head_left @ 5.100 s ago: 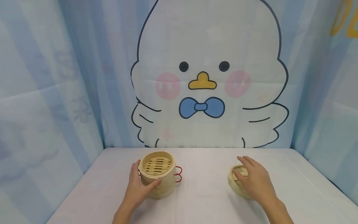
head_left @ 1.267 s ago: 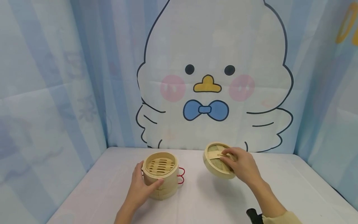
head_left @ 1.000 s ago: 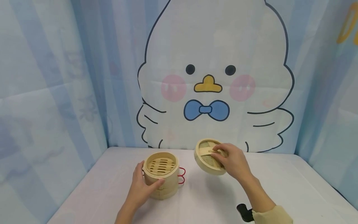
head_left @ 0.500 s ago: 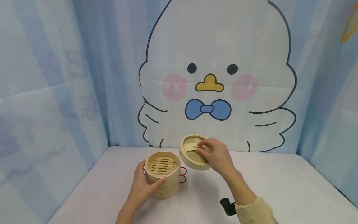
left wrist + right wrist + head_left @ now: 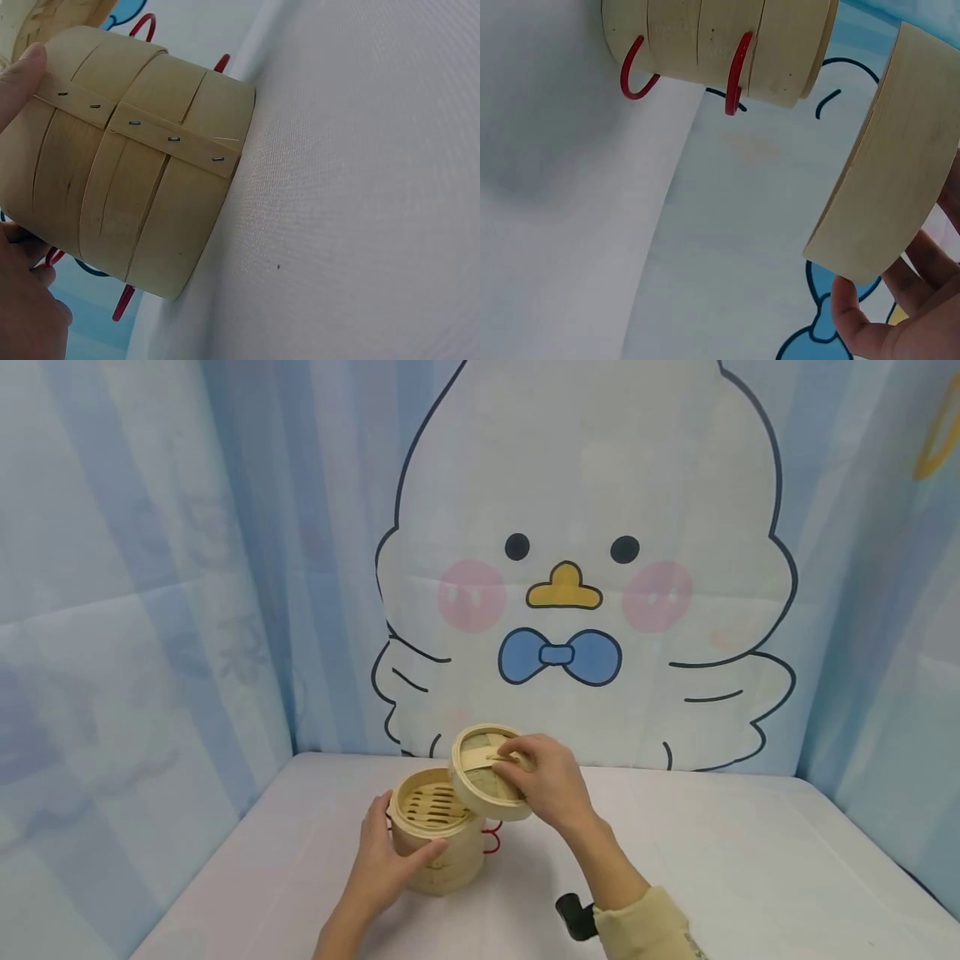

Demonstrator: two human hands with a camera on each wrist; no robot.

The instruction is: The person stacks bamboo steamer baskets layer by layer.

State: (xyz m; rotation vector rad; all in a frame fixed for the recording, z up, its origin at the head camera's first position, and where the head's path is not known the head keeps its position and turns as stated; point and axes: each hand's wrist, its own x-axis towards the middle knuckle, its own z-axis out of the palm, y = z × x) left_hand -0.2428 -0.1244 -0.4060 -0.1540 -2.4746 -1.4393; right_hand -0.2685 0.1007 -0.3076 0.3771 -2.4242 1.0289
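A two-tier bamboo steamer [image 5: 442,860] stands upright on the white table, its slatted top tier uncovered. Red loop handles stick out of its sides. My left hand [image 5: 384,858] grips its near left side, thumb across the front and fingers round the left. Stapled bands on the steamer wall [image 5: 150,142] show in the left wrist view. My right hand [image 5: 546,777] pinches the strap handle of the round bamboo lid [image 5: 480,781], which hangs tilted over the steamer's right rim. In the right wrist view the lid [image 5: 892,157] is apart from the steamer [image 5: 727,45].
A white cloth covers the table [image 5: 712,852]. Behind it hangs a curtain [image 5: 570,468] with a cartoon bird, and more curtains flank both sides. A black object [image 5: 576,917] sits at the right wrist, by the sleeve [image 5: 645,927].
My right hand took hold of the lid at the right of the table, lifted it and carried it left to the steamer. My left hand has kept its grip on the steamer.
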